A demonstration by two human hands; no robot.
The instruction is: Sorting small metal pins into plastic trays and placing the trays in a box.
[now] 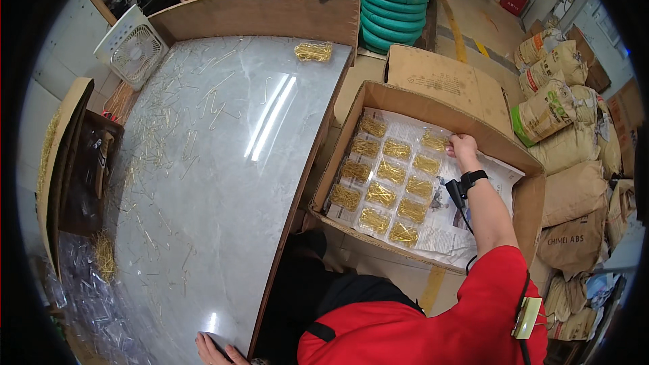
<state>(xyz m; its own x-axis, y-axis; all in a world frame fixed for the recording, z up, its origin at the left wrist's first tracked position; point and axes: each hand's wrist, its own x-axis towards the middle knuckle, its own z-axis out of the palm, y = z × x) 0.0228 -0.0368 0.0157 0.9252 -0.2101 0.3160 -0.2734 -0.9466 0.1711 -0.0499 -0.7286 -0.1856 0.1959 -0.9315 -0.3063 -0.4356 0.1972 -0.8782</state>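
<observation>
Brass-pin bag (pixel 435 140) under right hand (pixel 464 148); cardboard box (pixel 433 103).

head cam: worn on head | faces steeply down, fisheye | near the grey worktable (pixel 223 162) left, open cardboard box (pixel 378 105) right | single view, nothing shared

A white square desk fan (pixel 132 49) stands at the grey marble tabletop's (pixel 223 182) far corner. Stacked green hose coils (pixel 394 7) and tan paper sacks (pixel 574 155) lie beyond.

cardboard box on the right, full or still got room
Partly filled. The open cardboard box holds one layer of small bags of gold pins in rows; bare paper lining shows beside the right hand.
</observation>
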